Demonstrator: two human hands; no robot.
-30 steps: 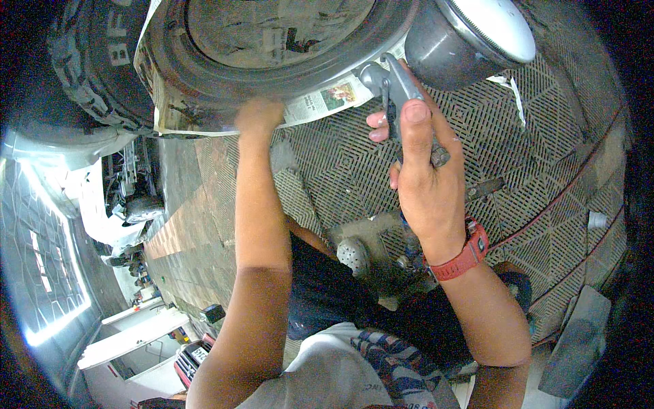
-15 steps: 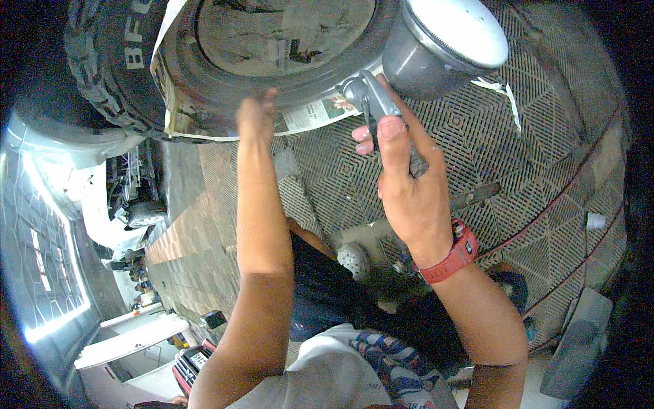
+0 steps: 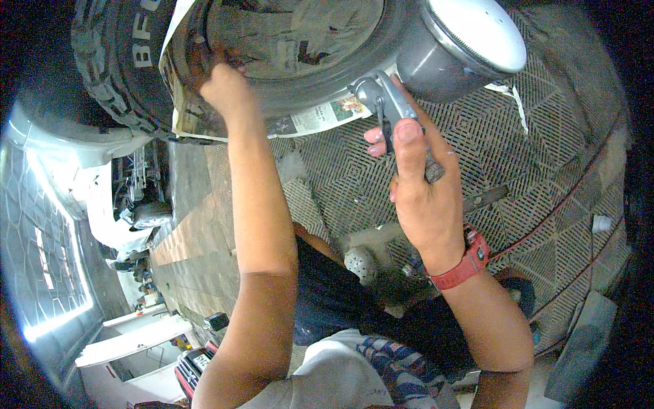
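Note:
My right hand (image 3: 428, 180) is closed around the handle and trigger of a grey metal spray gun (image 3: 390, 102). Its round cup (image 3: 436, 68) with a pale, shiny end is at the upper right. Before me is a dark wheel rim (image 3: 300, 92), its centre covered with paper (image 3: 272, 34). Newspaper (image 3: 306, 121) also runs around the rim's outer edge, between it and the tyre (image 3: 126, 88). My left hand (image 3: 228, 88) is at the rim's left side, fingers curled in and partly blurred; what they hold, if anything, is hidden.
Below is ribbed, patterned floor matting (image 3: 545, 157), crossed by a thin red hose (image 3: 565, 191). A perforated, light-coloured round piece (image 3: 360, 264) is near my legs. A small white cup-like object (image 3: 601, 223) lies at the right, and a grey slab (image 3: 582, 347) at the lower right.
My left hand has moved left and up along the rim. My right hand still grips the spray gun; the whole view has shifted slightly.

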